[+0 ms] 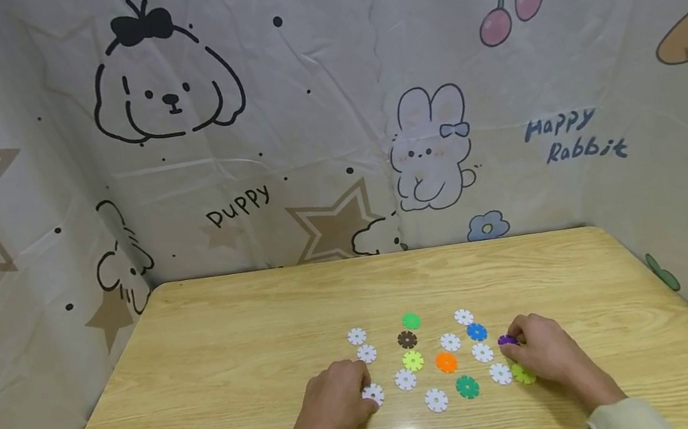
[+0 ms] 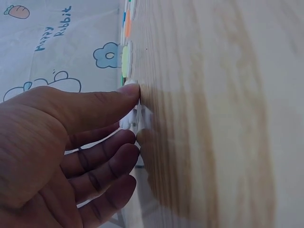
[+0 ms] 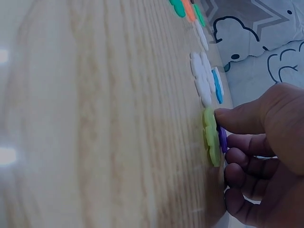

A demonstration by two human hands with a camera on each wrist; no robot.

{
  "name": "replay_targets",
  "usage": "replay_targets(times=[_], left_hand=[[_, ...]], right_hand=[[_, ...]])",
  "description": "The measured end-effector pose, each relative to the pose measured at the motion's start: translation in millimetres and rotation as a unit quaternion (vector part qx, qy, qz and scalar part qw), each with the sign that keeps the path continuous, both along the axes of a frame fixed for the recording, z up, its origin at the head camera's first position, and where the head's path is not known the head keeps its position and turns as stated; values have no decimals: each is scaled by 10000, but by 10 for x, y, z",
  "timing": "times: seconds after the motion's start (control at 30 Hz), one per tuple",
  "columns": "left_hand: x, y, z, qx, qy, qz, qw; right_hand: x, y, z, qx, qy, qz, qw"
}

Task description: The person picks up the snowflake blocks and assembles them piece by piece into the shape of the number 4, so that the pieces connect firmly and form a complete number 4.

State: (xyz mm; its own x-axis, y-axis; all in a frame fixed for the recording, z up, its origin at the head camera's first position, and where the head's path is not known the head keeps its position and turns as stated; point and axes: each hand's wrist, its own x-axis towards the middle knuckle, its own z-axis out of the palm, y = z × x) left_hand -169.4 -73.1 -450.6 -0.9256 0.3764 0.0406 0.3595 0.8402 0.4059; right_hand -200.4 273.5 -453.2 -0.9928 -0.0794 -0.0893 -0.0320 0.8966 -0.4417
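Between the thumb and fingers of my left hand [image 1: 338, 401] is a white notched plastic disc [image 1: 373, 395], lying at the table surface. The left wrist view shows the thumb above that disc's edge, with the other fingers curled below. Farther right, my right hand [image 1: 543, 346] pinches a purple notched disc [image 1: 507, 340], partly covered by the fingers. A yellow-green disc [image 3: 211, 137] lies just in front of the purple one, partly under the right hand in the head view. White discs [image 1: 500, 373] and a blue disc [image 1: 477, 331] lie left of that hand.
Several more discs lie flat between the hands, among them orange [image 1: 446, 362], dark green [image 1: 467, 387], brown [image 1: 407, 339], yellow [image 1: 413, 361] and bright green [image 1: 411, 321]. The wooden table [image 1: 235, 337] is bordered by a printed cloth [image 1: 316, 121] behind and at both sides.
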Motion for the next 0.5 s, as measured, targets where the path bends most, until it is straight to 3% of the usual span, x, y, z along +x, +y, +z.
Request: replay_targets(times=[0.3,0.5], left_hand=[[0,2,1,130,18,-31,9999],[5,-2,11,241,-70,-87,9996]], right_hand=[[-24,-14,9,-238,-311,-105,9992],[-7,-6,21,-430,-238,-209,9986]])
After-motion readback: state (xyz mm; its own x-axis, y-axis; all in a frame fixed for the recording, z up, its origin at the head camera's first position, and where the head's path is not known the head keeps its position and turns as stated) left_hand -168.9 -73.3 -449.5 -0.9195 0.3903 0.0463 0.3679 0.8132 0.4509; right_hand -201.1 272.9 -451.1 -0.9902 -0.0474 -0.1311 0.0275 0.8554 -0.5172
